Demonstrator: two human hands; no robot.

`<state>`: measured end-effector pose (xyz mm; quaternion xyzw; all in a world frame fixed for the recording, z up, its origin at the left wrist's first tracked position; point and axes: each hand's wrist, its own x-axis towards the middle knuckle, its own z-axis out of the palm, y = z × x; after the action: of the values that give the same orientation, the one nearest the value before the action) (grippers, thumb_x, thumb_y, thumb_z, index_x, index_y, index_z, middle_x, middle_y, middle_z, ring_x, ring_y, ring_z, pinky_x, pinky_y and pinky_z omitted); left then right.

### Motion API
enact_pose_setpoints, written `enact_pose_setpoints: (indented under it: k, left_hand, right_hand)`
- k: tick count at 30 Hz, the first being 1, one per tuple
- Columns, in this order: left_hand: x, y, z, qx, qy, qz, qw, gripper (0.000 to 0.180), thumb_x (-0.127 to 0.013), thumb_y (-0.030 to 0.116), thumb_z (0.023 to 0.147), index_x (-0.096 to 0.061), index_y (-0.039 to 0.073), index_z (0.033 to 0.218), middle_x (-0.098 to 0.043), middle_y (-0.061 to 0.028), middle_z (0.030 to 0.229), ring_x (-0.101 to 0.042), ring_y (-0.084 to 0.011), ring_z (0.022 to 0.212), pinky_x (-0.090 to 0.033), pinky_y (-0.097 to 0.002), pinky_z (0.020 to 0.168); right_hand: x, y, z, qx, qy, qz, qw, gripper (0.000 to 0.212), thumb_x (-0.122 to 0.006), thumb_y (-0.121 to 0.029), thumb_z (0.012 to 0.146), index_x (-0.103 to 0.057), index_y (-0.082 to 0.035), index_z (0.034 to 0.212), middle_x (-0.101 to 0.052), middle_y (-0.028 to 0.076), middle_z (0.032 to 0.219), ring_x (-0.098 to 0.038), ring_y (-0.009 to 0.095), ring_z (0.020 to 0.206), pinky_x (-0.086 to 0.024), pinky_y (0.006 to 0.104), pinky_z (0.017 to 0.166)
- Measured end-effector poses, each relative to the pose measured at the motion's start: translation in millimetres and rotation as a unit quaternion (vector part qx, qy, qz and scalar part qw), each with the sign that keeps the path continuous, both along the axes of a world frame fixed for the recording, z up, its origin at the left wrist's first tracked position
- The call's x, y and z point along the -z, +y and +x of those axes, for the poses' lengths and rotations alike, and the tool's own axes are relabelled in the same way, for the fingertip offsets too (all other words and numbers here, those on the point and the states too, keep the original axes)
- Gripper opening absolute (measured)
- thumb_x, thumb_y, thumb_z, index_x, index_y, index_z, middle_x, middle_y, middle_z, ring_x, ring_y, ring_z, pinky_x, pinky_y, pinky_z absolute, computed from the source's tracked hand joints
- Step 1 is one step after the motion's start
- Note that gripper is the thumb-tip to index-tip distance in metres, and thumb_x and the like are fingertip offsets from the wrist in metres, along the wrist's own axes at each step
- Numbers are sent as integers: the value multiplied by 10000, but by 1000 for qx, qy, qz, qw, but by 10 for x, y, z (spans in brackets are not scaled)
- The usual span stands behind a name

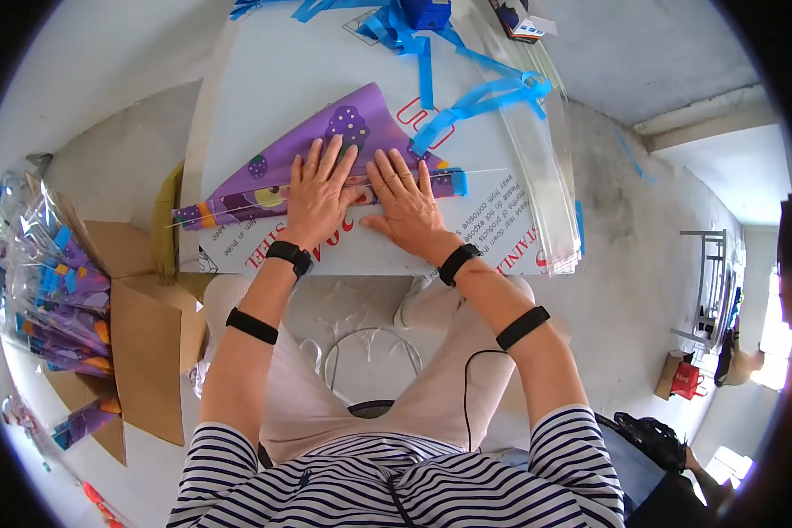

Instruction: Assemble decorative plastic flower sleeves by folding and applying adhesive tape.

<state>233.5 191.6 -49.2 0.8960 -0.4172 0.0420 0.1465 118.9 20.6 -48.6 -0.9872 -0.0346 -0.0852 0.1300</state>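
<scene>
A purple sheet (277, 160) with printed fruit-like shapes lies on the white worktop (326, 251), its loose part a triangle pointing away from me. Along its near edge runs a narrow rolled bundle (257, 202) with thin rods sticking out at the left and a blue piece (459, 182) at the right end. My left hand (320, 189) presses flat on the middle of the bundle, fingers spread. Beside it my right hand (405, 201) lies flat too, fingers apart, near the bundle's right part. The sheet under both palms is hidden.
Blue ribbons (480, 101) lie tangled across the worktop's far right. Long clear plastic sleeves (541, 176) are stacked along its right edge. On the left stands an open cardboard box (154, 352), next to clear-wrapped purple bundles (66, 304).
</scene>
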Motion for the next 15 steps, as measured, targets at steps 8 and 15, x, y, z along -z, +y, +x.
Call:
enact_pose_setpoints:
  k: [8,15]
  left_hand:
    - [-287,-5,-91,7,-28,5,1000,560,-687,360,915,-556,158,1421,-380,-71,1582,-312,-312,1482,-226,-582,1187]
    - [-218,-60,-153,64,-31,-30,997,447,-720,177,848,-640,34,1263,-579,-101,1332,-550,-302,1236,-430,-443,1049]
  right_hand:
    - [-20,14,17,10,7,-4,1000,875,-589,-634,894,-371,-99,1552,-269,85,1646,-181,282,1542,-141,617,1209]
    - [54,-133,76,6,-50,87,995,714,-707,-435,876,-500,-63,1449,-416,145,1549,-339,330,1460,-258,556,1182]
